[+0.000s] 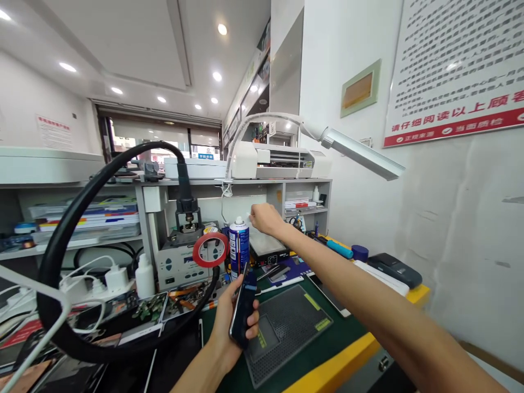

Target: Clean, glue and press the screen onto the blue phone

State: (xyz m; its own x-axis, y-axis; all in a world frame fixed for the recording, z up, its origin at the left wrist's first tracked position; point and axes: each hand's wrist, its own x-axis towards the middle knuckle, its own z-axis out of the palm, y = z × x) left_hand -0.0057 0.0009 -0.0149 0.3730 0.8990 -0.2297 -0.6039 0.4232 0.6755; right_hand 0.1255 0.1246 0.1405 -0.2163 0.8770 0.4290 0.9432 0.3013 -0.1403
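Note:
My left hand [229, 322] is wrapped round a dark smartphone [243, 311], tilted upright above the bench mat. My right hand [266, 219] is stretched far forward with its fingers curled closed. Something pale shows faintly at its fingertips, too small to name. Just left of that hand stands a blue spray can [239, 248] with a white nozzle. A flat heating plate [268, 246] on a black base lies below the right hand. Under the phone is a grey perforated work mat [289, 330] on a green surface.
A thick black hose [51, 256] loops at the left, before a hot-air station [176, 267] and a red tape roll [210, 249]. A white lamp [364, 153] arches overhead. A white tablet [327, 292] and a turquoise-handled tool [339, 249] lie at the right. A white bottle [144, 278] stands left.

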